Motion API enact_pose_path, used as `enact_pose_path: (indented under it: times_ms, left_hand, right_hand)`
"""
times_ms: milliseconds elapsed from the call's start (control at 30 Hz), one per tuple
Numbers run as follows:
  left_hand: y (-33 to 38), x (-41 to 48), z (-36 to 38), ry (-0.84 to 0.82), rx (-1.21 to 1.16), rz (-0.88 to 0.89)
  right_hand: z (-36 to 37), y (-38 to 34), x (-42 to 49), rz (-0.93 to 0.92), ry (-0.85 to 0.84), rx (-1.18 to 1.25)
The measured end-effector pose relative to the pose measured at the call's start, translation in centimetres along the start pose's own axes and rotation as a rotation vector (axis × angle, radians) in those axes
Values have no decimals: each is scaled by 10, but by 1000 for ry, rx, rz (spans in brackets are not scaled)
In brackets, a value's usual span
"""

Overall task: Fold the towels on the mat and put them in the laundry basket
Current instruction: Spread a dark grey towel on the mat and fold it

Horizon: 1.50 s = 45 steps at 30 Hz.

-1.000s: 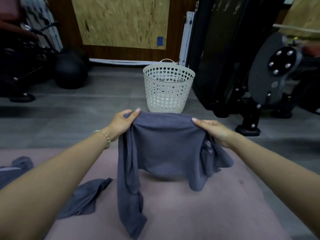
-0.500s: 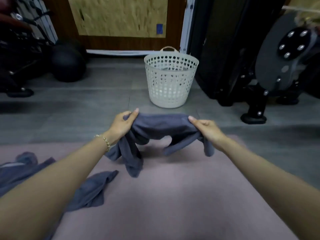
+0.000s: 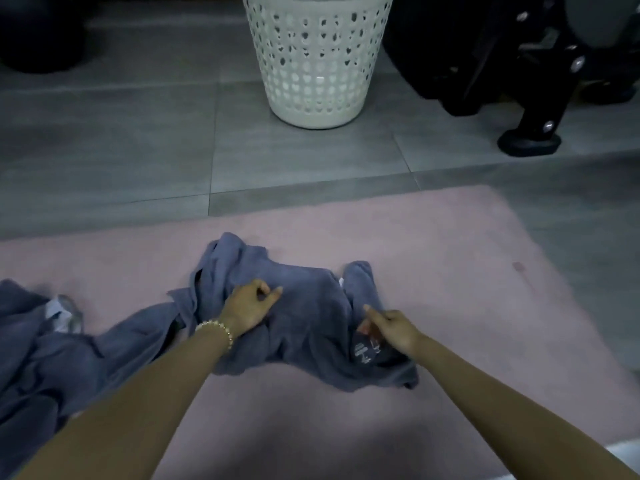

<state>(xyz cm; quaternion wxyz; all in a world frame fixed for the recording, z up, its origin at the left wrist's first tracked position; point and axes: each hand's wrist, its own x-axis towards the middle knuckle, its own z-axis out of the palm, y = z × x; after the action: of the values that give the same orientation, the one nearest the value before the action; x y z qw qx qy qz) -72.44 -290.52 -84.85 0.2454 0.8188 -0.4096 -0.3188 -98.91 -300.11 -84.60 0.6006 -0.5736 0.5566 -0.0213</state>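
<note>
The towel (image 3: 304, 317) has come down from mid-air and now lies crumpled on the mat (image 3: 450, 271), with both hands lowered onto it. The view has tipped down, so the basket (image 3: 317, 64) now stands at the top edge with its rim cut off.

The basket is white, pierced all over with holes, and stands upright on the grey floor (image 3: 138, 133) beyond the mat's far edge, well apart from the towel. Its inside is out of view, and the dark patches behind the holes do not show what it holds.

The towel is blue-grey, bunched and unfolded, with loose ends humped at its far left and far right. The left hand (image 3: 247, 308), with a bead bracelet (image 3: 216, 327) at the wrist, lies on the towel's middle. Its fingers are curled, and the thumb and forefinger are drawn close on a nip of cloth. The right hand (image 3: 391, 329) grips the towel's right part with its fingers curled in and the forefinger stretched forward.

Pale print (image 3: 367, 351) shows on the cloth just under the right hand, too blurred to read. A small white tag (image 3: 341, 280) sticks up near the far edge.

A second towel (image 3: 52, 358), also blue-grey, lies heaped at the mat's left and touches the first. A black machine (image 3: 519, 64) stands to the right of the basket.
</note>
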Motion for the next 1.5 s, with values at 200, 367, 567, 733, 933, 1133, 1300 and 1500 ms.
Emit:
enact_pose_path:
  times_ms: [200, 367, 567, 733, 933, 1133, 1300, 1500]
  left_hand:
    - [49, 64, 66, -172, -60, 179]
    - [70, 98, 120, -321, 82, 170]
    - [97, 112, 121, -539, -79, 112]
    - [137, 101, 112, -696, -33, 5]
    - [170, 82, 153, -729, -80, 8]
    - [205, 85, 179, -591, -426, 3]
    - [275, 119, 194, -348, -529, 234]
    - [362, 152, 213, -273, -622, 309]
  right_hand:
    - [-22, 25, 59, -87, 298, 190]
    - [-19, 54, 78, -98, 286, 130]
    - [-32, 47, 58, -57, -18, 48]
    - [-69, 33, 25, -205, -41, 356]
    - [-105, 35, 2, -304, 4, 394]
    - [-150, 68, -19, -134, -19, 455]
    - [-189, 103, -32, 108, -282, 292]
    - [-256, 109, -30, -66, 239, 828]
